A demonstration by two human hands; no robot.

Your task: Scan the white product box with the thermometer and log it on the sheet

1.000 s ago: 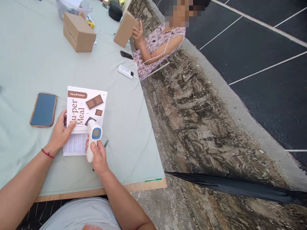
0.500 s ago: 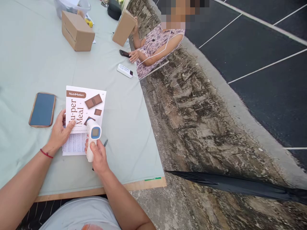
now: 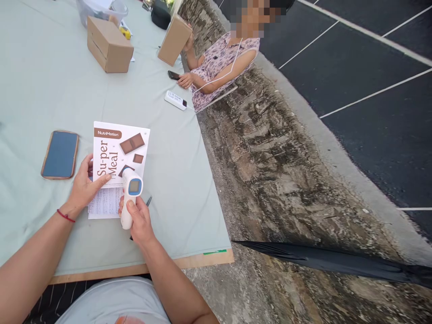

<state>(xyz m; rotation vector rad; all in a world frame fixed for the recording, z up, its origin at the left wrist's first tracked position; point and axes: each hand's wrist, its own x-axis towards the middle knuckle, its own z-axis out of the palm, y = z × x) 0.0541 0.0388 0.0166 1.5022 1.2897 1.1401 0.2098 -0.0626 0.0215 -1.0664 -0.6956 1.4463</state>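
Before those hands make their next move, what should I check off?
1. Left hand has hold of the white box: ok, thumb across its front.
2. Right hand grips the thermometer: ok, around its handle.
3. Thermometer screen legible: cannot tell, no clear digits.
4. Box front uncovered: not ok, thumb and thermometer overlap it.
5. Nearby phone apart from left hand: ok.
6. Right hand off the pen: cannot tell, partly hidden.
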